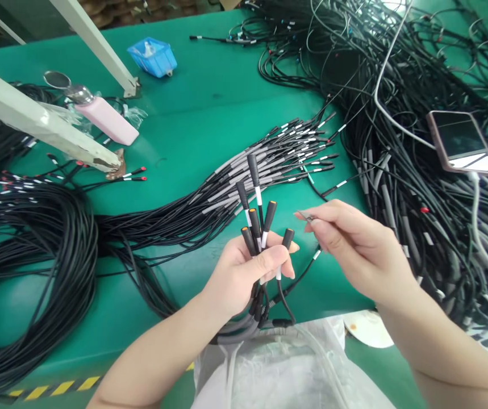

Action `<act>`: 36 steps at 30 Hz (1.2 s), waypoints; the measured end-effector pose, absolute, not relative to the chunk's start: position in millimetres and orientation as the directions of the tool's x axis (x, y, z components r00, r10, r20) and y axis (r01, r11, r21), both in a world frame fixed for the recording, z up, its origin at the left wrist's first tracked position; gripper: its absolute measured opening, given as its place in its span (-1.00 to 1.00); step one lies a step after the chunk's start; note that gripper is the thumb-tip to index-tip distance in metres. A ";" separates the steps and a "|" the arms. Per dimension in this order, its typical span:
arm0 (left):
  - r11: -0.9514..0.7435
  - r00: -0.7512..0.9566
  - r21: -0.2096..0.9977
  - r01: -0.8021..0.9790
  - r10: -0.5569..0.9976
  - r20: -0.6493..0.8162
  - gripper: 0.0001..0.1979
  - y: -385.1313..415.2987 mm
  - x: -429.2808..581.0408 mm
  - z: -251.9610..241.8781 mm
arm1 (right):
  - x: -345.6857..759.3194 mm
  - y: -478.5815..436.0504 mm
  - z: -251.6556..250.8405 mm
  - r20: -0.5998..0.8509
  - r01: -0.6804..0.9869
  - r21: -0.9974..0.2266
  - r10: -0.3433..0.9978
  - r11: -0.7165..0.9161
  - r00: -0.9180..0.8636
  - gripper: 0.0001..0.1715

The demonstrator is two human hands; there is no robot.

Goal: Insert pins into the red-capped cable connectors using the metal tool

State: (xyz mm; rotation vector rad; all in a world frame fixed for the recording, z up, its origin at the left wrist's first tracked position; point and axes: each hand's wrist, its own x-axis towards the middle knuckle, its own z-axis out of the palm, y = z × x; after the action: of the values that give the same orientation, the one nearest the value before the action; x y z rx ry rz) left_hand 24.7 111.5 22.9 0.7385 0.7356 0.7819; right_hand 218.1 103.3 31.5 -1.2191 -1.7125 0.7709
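Note:
My left hand [247,267] is closed round a bunch of black cable connectors [269,216] with white label bands. Several of them show orange inside their ends, and they point up and away from me. One connector [287,238] leans out to the right by my thumb. My right hand [350,244], a short way to the right, pinches a small thin dark piece [308,217] between thumb and fingertips; its kind is too small to tell. Below my left hand the cables run down over a clear plastic bag [269,363] at the table's near edge.
On the green table [201,79] lies a long cable bundle [162,221], coiled at left. A large cable heap [354,68] fills the right, with a phone [463,142] on top. White metal legs [43,119], a pink bottle [111,119] and a blue bin [154,59] stand at back left.

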 end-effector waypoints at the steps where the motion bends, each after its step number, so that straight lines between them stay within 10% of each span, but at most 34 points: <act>1: 0.500 0.496 0.798 -0.336 0.815 -0.301 -0.80 110.7 24.7 23.1 | 217.6 97.4 31.7 0.322 0.443 -0.828 0.938 0.345 -0.130 -0.79; 13: 0.516 0.485 0.809 -0.282 0.804 -0.343 -0.73 103.4 27.2 29.1 | 203.6 61.4 25.3 0.564 0.582 -0.661 0.825 0.474 -0.032 -0.73; 36: 0.490 0.500 0.835 -0.251 0.804 -0.321 -0.78 102.0 25.0 28.8 | 205.9 63.6 25.3 0.590 0.620 -0.595 0.802 0.511 -0.095 -0.72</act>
State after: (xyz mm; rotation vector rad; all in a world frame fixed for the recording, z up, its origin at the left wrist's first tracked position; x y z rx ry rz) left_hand 25.0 102.0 28.8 0.8106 0.7958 0.7306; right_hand 205.9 63.6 25.3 -1.1897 -1.8000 0.2394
